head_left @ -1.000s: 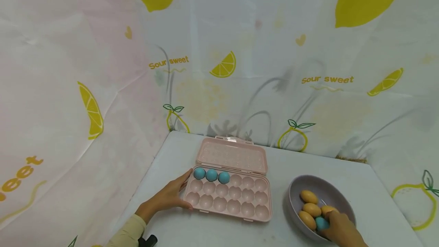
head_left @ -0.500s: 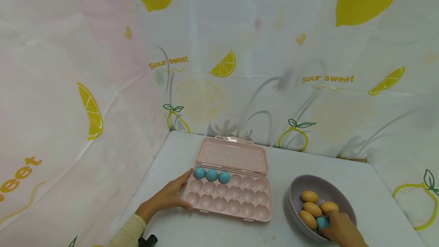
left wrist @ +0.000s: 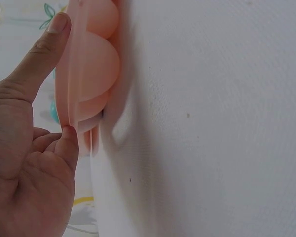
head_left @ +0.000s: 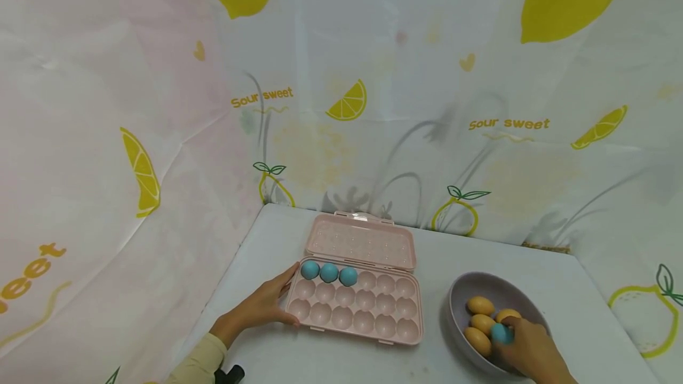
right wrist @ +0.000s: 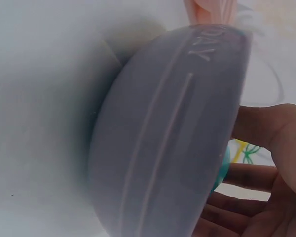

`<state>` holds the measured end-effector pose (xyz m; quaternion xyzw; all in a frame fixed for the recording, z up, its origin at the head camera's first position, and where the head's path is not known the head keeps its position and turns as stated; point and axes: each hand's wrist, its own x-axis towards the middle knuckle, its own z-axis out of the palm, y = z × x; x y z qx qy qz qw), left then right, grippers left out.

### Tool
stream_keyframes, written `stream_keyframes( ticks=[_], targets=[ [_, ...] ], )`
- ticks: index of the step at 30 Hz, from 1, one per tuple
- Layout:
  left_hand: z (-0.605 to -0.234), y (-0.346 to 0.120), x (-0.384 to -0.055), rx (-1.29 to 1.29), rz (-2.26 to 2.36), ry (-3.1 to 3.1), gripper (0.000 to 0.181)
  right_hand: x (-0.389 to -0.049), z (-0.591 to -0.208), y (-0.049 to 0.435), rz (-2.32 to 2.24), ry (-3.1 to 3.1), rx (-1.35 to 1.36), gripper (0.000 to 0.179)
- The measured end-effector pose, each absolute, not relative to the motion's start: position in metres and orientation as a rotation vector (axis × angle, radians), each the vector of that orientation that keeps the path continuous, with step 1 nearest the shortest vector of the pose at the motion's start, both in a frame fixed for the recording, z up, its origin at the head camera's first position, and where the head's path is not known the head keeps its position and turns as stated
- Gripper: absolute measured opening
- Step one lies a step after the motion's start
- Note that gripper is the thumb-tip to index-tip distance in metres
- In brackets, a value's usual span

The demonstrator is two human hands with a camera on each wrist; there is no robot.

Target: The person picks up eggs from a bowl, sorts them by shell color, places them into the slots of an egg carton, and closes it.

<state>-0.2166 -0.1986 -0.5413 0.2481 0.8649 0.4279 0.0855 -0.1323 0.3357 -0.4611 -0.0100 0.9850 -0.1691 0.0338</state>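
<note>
A pink egg box (head_left: 354, 302) lies with its lid folded back on the table. Three blue eggs (head_left: 329, 272) fill the left part of its back row; its other cups hold nothing. My left hand (head_left: 264, 302) grips the box's left end, the thumb (left wrist: 39, 57) along the rim in the left wrist view. Over the grey bowl (head_left: 498, 280), my right hand (head_left: 533, 348) pinches another blue egg (head_left: 501, 333) between thumb and fingers. Several yellow-brown eggs (head_left: 480, 306) sit in the bowl. In the right wrist view, the bowl's wall (right wrist: 163, 133) hides most of the blue egg.
The white table (head_left: 331, 363) meets walls hung with lemon-print sheets (head_left: 373, 153). A black object (head_left: 230, 374) shows at the bottom edge near the left sleeve (head_left: 198, 360). The bowl stands to the right of the box, with a gap between them.
My right hand has lifted the blue egg slightly within the bowl, and the yellow-brown eggs beside it have shifted a little. My left hand and the box have stayed in place.
</note>
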Motion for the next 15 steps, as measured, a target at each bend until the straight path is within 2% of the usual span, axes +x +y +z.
stream_keyframes(
  ticks=[9, 15],
  targets=[
    [-0.539, -0.199, -0.215, 0.753, 1.286, 2.574, 0.127, -0.133, -0.457, 0.326, -0.576, 3.195, -0.110, 0.025],
    [-0.538, -0.198, -0.214, 0.762, 1.281, 2.579, 0.127, -0.136, -0.448, 0.315, -0.612, 3.193, -0.083, 0.032]
  ],
)
